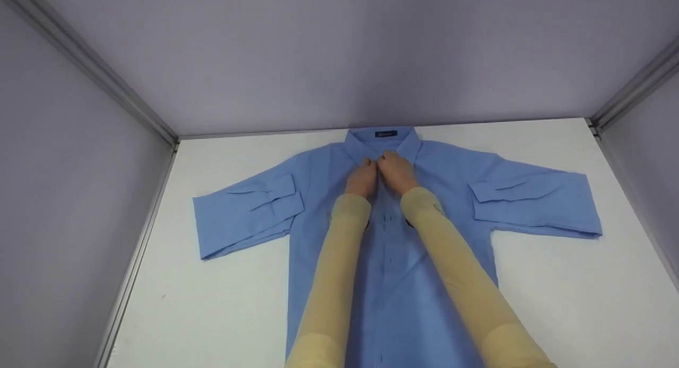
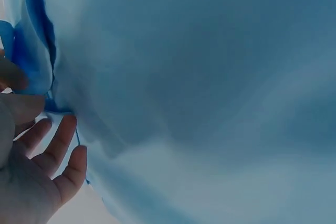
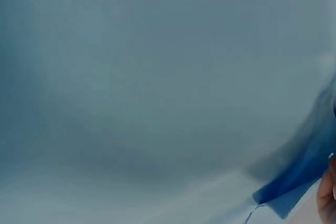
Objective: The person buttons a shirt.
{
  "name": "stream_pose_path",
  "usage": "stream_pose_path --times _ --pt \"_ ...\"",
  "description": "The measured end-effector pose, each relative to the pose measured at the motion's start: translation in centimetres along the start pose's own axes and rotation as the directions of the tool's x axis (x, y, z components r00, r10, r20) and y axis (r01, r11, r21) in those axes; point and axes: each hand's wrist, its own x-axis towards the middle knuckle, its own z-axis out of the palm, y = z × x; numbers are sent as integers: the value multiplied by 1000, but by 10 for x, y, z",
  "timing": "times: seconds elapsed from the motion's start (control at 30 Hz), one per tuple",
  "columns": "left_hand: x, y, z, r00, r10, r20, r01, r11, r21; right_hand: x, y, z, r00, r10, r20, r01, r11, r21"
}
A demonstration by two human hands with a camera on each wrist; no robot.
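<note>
A blue button-up shirt (image 1: 329,235) lies front up on a white table, its collar (image 1: 352,145) toward the back wall. Just under the collar my left hand (image 1: 363,179) pinches the front edge of the shirt. Close beside it, my right hand (image 1: 397,171) grips the opposite front edge, with the fingertips of both hands nearly touching. Blue cloth fills most of the left wrist view, where the left hand (image 2: 42,166) shows with its last fingers spread. Only a little of the right hand (image 3: 327,198) enters the right wrist view. The pinched cloth is mostly hidden by the fingers.
Both sleeves are folded inward, the left sleeve (image 1: 238,219) and the right sleeve (image 1: 541,201) lying out to the sides. The white table (image 1: 223,309) meets grey panel walls (image 1: 297,60) at the back and both sides. A dark label (image 1: 386,134) sits inside the collar.
</note>
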Motion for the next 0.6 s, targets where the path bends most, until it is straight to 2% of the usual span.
stream_pose_path --times 0.13,0.33,0.43,0.53,0.6 --pt "3 0 6 996 -15 -89 20 998 55 -2 0 2 998 -20 -60 19 999 -26" --pt "5 -4 6 992 -24 -122 39 992 121 -5 2 7 989 -59 -137 46 995 -91" --pt "7 -9 10 986 -12 -169 36 989 141 -6 4 9 984 -80 -162 55 987 -149" --pt "11 -15 14 979 -13 -205 44 988 149 -8 3 8 975 -128 -180 98 982 -164" --pt "14 -17 15 979 -25 -204 56 987 152 -9 2 7 967 -162 -196 133 979 -155"
